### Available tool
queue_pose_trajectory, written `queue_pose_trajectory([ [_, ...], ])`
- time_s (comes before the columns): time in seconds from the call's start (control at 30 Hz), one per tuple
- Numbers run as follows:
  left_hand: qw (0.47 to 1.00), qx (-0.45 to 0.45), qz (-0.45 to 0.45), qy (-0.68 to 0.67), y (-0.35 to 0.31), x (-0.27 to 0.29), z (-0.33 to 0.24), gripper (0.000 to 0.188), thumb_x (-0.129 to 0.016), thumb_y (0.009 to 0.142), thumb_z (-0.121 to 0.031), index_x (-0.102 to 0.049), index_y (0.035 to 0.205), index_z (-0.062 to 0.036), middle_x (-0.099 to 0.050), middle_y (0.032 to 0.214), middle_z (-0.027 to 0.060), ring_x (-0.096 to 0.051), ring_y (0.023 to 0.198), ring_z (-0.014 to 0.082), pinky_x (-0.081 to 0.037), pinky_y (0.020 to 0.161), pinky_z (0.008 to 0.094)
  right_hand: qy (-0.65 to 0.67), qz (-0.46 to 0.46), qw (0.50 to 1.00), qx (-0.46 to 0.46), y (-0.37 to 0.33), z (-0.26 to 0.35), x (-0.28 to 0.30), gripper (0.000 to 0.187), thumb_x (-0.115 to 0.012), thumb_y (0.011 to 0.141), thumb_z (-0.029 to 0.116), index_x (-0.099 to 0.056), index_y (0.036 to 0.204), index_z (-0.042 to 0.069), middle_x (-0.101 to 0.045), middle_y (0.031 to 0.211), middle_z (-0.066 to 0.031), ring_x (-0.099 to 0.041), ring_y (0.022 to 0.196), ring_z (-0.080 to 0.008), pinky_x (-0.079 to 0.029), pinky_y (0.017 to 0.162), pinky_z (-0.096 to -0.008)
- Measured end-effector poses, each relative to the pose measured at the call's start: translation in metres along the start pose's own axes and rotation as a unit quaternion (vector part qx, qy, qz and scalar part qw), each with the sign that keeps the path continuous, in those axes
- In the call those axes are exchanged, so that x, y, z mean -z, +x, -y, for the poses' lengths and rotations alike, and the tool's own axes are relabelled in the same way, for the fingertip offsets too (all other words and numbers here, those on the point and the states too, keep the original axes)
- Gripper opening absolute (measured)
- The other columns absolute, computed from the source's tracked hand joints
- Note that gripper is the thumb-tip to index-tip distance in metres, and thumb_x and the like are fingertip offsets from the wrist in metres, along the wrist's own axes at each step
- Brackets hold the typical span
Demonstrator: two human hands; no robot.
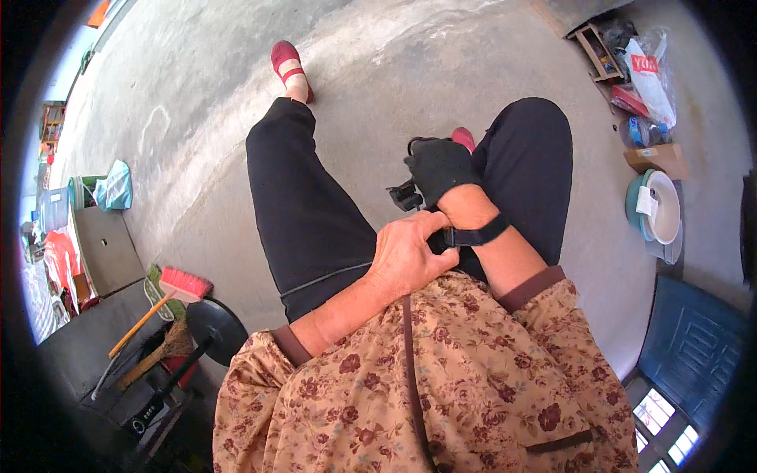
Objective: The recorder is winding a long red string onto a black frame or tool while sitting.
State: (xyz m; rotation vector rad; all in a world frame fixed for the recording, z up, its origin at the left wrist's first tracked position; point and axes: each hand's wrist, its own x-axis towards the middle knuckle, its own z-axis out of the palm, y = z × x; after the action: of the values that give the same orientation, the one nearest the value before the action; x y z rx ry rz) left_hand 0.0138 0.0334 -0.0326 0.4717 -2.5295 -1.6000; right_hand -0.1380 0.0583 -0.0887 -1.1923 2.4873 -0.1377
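Note:
My left hand (412,251) is bare, its thumb and fingertips pinched on a black wrist strap (482,233) round my right wrist. My right hand (443,168) wears a dark grey glove and rests near my right knee. Its fingers point away from me, and I cannot make out how far they are curled. At the glove's thumb side sits a small black device (405,195) with a bracket-like shape. A thin dark loop (413,145) sticks out by the fingertips.
Concrete floor (371,94) stretches ahead. At the left stand a red broom (186,284), a straw broom (172,340) and a round black disc (215,329) on a stand. Basins (667,209), a plastic bag (650,83) and a wooden crate (597,52) lie right, with a blue panel (694,347) nearer.

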Motion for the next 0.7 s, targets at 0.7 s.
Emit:
queue_pose_trajectory([
  [0.7,0.980,0.053,0.148,-0.122,-0.005,-0.005,0.006,0.027,-0.076,0.073,-0.023,-0.061,0.085,-0.0036,-0.061,0.074,0.0083,-0.055,0.060,0.0149,-0.044,0.057,0.0289,-0.157,0.110,0.981,0.012,-0.015,-0.018,-0.036,0.019,-0.058,0.080,0.021,-0.069,0.090,0.010,-0.070,0.087,-0.0108,-0.068,0.082,-0.0266,-0.053,0.070,-0.0391],
])
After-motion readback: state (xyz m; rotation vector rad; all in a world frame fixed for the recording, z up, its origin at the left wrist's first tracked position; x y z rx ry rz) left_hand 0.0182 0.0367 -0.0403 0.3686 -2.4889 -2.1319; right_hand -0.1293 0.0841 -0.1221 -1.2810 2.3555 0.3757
